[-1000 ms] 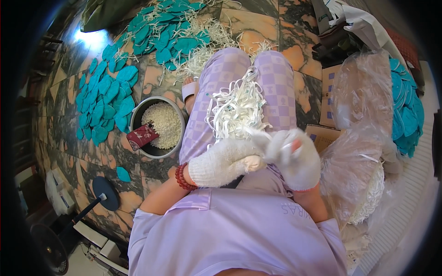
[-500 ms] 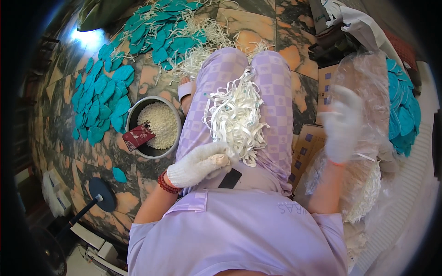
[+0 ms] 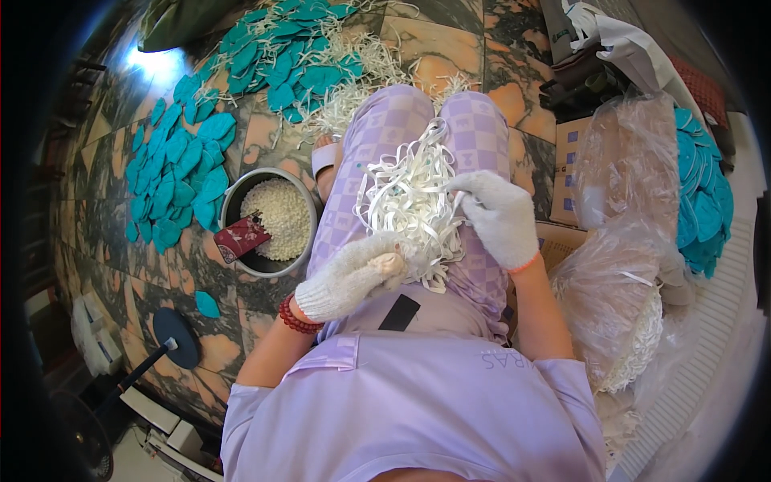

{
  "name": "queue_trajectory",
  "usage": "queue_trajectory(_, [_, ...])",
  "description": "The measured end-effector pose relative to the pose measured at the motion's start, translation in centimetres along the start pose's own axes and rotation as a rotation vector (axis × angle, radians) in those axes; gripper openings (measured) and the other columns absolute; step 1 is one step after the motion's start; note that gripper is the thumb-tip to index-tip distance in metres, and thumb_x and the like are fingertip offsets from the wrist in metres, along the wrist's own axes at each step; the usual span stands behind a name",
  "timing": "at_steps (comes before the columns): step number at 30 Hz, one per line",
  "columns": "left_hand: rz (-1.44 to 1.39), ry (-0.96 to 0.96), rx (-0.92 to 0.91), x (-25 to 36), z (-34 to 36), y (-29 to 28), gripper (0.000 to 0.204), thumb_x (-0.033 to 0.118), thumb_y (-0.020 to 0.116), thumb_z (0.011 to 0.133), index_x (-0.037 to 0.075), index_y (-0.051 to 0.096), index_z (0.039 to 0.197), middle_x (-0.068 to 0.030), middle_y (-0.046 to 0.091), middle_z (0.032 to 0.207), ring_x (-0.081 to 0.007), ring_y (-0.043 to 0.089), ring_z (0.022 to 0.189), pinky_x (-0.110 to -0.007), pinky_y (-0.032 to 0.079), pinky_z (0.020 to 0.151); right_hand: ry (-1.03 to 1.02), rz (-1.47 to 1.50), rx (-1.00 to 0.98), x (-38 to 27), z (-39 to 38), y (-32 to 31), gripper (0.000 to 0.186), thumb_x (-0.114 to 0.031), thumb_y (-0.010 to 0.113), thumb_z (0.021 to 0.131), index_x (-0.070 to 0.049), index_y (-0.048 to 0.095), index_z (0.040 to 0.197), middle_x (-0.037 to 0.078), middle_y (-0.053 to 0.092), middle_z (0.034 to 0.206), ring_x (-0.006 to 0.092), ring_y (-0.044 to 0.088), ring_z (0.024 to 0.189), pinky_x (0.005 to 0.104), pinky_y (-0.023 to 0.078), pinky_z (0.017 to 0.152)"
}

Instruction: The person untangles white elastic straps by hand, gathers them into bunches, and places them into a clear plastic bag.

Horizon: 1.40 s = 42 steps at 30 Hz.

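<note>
A tangled heap of narrow white straps (image 3: 408,193) lies on my lap, across lilac checked trousers. My left hand (image 3: 349,277), in a white knit glove with bare-looking fingertips, is closed at the heap's near left edge; what its curled fingers hold, if anything, is hidden. On the heap's right side is my right hand (image 3: 499,221), also in a white glove with an orange cuff. Its thumb and forefinger come together on a white strap at the edge of the heap.
Left of my legs stands a round pot (image 3: 233,197) of small white pieces, a dark red card (image 3: 241,239) leaning in it. Teal oval pieces (image 3: 181,165) are piled on the marble floor. Cartons (image 3: 566,161), clear plastic bags (image 3: 610,265) and more teal pieces (image 3: 701,193) sit at right.
My right hand has swung in from the bags on the right to the strap heap on my lap. My left hand has risen slightly and remains closed.
</note>
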<state>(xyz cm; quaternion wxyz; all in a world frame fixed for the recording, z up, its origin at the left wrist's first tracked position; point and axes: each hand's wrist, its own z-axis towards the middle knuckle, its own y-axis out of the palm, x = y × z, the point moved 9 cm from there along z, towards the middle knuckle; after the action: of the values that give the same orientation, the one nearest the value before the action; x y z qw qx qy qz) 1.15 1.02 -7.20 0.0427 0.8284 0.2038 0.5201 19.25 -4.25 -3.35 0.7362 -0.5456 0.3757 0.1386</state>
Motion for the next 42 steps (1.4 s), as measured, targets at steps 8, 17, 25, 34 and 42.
queue_trajectory(8, [0.391,0.278,0.125,7.9,2.0,0.8,0.051,0.018,0.077,0.079,0.003,0.062,0.125,0.0033,0.05,0.077,-0.0077,0.049,0.071,-0.024,0.039,0.063,0.158,0.228,0.05,-3.6,-2.0,-4.7,0.009,0.0,0.059,0.087,-0.003,0.064,0.094,0.007,0.065,0.082,0.0143,0.063,0.073,0.0262,0.049,0.067])
queue_trajectory(17, [0.762,0.566,-0.076,7.1,3.6,5.5,0.019,0.025,0.059,0.094,0.007,0.066,0.091,-0.0118,0.053,0.085,-0.0306,0.059,0.081,-0.04,0.049,0.073,0.128,1.662,-0.139,-4.1,-2.7,-5.3,0.044,-0.041,0.042,0.106,-0.003,0.058,0.087,0.006,0.061,0.081,0.0074,0.045,0.051,0.0206,0.039,0.048])
queue_trajectory(25, [0.135,0.245,-0.195,4.9,2.5,3.7,0.03,0.027,0.051,0.103,0.002,0.066,0.096,-0.0041,0.06,0.082,-0.0131,0.055,0.077,-0.031,0.046,0.073,0.056,0.516,-0.18,-3.7,-4.0,-1.3,0.015,-0.008,0.07,0.084,-0.002,0.07,0.098,0.005,0.063,0.085,0.0102,0.057,0.07,0.0238,0.046,0.064])
queue_trajectory(34, [0.307,0.295,-0.343,3.6,1.3,5.3,0.035,0.031,0.048,0.104,0.002,0.062,0.09,-0.0052,0.058,0.077,-0.0166,0.054,0.074,-0.031,0.047,0.073,0.278,1.666,0.288,-0.1,-3.3,-6.1,0.032,-0.031,0.048,0.102,-0.016,0.041,0.074,-0.004,0.034,0.055,0.0077,0.029,0.04,0.023,0.026,0.036])
queue_trajectory(42, [0.088,0.062,-0.165,-0.4,-0.3,0.9,0.03,0.026,0.048,0.104,0.001,0.064,0.1,-0.0009,0.061,0.087,-0.0103,0.052,0.079,-0.026,0.045,0.075,0.44,0.844,0.857,10.2,-7.5,-16.2,0.013,-0.014,0.06,0.093,-0.006,0.057,0.102,0.002,0.054,0.075,0.0089,0.049,0.054,0.0215,0.043,0.047])
